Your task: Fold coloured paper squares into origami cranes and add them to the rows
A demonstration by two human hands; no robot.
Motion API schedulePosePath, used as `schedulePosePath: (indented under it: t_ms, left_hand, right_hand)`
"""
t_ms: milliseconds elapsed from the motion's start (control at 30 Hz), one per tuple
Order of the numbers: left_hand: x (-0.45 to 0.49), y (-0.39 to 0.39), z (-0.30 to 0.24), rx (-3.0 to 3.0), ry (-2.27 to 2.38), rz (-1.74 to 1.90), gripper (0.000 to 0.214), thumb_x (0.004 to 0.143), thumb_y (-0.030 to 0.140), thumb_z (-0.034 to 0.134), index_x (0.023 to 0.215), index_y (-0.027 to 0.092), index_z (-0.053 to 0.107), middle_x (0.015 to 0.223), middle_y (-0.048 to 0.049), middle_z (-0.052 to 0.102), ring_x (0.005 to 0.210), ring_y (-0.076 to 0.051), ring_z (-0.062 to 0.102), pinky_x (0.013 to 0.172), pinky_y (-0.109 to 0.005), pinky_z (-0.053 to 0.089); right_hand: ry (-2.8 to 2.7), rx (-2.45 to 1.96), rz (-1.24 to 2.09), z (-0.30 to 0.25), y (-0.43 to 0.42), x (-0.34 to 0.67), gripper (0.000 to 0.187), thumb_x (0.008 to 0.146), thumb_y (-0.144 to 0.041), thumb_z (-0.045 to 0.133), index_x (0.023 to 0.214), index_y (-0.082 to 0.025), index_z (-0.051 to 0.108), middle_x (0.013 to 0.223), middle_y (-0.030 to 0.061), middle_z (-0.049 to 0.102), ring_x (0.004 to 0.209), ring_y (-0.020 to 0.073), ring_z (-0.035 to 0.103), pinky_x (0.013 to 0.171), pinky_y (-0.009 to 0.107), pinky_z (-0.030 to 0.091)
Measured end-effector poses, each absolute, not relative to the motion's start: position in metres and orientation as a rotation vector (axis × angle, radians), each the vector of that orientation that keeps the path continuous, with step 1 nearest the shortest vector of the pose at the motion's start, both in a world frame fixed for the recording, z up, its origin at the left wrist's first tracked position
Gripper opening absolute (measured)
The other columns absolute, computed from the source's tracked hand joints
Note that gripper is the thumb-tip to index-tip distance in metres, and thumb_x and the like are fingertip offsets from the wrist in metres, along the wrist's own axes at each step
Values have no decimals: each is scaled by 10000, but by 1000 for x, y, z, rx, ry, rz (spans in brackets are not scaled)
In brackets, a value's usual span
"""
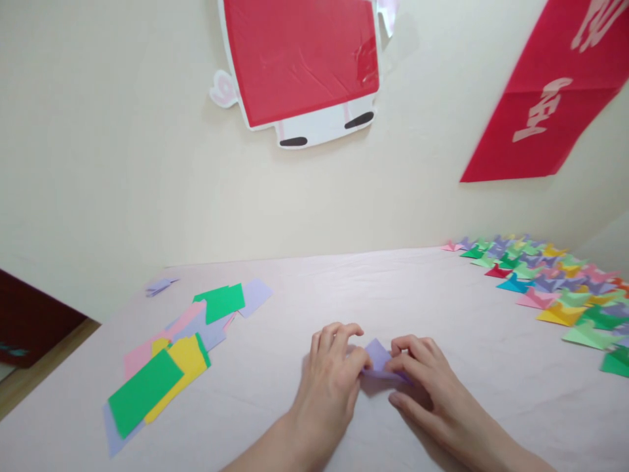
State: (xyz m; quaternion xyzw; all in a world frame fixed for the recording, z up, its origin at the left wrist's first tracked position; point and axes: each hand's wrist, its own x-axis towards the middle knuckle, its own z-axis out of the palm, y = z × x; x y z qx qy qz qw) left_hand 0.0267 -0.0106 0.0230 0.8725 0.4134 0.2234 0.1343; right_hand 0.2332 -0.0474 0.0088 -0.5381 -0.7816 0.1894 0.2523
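A small piece of folded purple origami paper (377,354) lies low over the table between my two hands, with one pointed corner up. My left hand (330,367) pinches its left end with the thumb and forefinger, the other fingers curled above. On the right side, my right hand (428,379) has its bent fingers on the paper, and its thumb sits a little apart below the near edge. The fingers hide both ends of the paper.
Loose green (147,392), yellow (184,367), pink and purple paper sheets lie in an overlapping spread at left. A folded purple piece (161,286) rests behind them. Rows of coloured folded paper figures (560,313) cover the right side. A wall (147,164) rises behind the table.
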Motion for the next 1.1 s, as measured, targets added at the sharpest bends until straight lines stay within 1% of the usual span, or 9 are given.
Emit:
schedulePosePath:
  t_ms: [167,300,400,500,667,800,867,967,1100]
  left_hand:
    - [23,-16,19,2733,1130,627,119,870,109,598,891,226,593,1128,-16,587,1067,-193,485,933,-361,393]
    - [15,-28,10,2869,1056,473,101,917,161,528,980,208,592,1060,-22,628,1001,-188,533,931,-354,381]
    - [10,-37,1,2987,1033,586,201,940,211,478,1097,170,596,1161,-54,637,1044,-206,540,914,-335,382]
    - [8,-43,-7,3077,1058,701,253,970,178,400,1100,160,617,1145,-51,662,1045,-196,554,893,-316,384]
    - [3,-48,-16,3089,1196,610,258,950,153,421,1094,168,634,1091,-63,678,985,-209,591,859,-335,420]
    - [-1,-57,-24,3086,1275,497,262,966,273,461,1142,158,617,1153,-102,657,1068,-241,587,909,-354,431]
    - [2,-61,-28,3162,1183,557,272,977,266,463,1184,158,601,1215,-99,640,1149,-237,564,956,-326,409]
    - [9,-61,-32,3245,1088,565,330,980,223,469,1297,163,538,1357,-90,562,1300,-232,461,1013,-291,365]
    - [15,-54,-34,3315,1112,437,415,984,257,435,1380,136,463,1472,-99,444,1403,-244,317,1076,-333,317]
  right_hand:
    - [-2309,-1391,140,9,-52,236,302,826,-194,603,1109,-294,636,1321,74,570,1166,284,514,939,455,475]
    - [-2417,-1217,-28,7,-45,239,326,824,-83,518,1060,-260,656,1315,57,617,1207,253,533,949,410,475]
    - [-2451,-1130,125,12,-39,243,316,842,-36,472,974,-252,661,1204,48,679,1185,220,562,943,375,470]
    - [-2381,-1163,529,20,-29,246,162,918,-172,515,937,-254,654,1054,37,706,1033,187,624,900,331,479]
    - [-2063,-1381,946,28,-3,235,168,890,-274,527,780,-204,633,751,7,658,713,161,603,668,264,474]
    - [-1991,-1541,962,31,9,219,119,813,-240,539,736,-196,617,646,-21,611,603,141,534,566,235,397]
    - [-2001,-1595,947,31,11,214,129,806,-250,535,725,-200,623,627,-25,608,588,140,526,559,236,379]
    - [-1998,-1620,925,30,11,212,155,822,-284,517,734,-206,619,616,-28,606,580,142,535,565,240,379]
    - [-2000,-1622,915,25,10,212,155,838,-317,511,786,-215,616,645,-23,617,599,147,552,579,243,398]
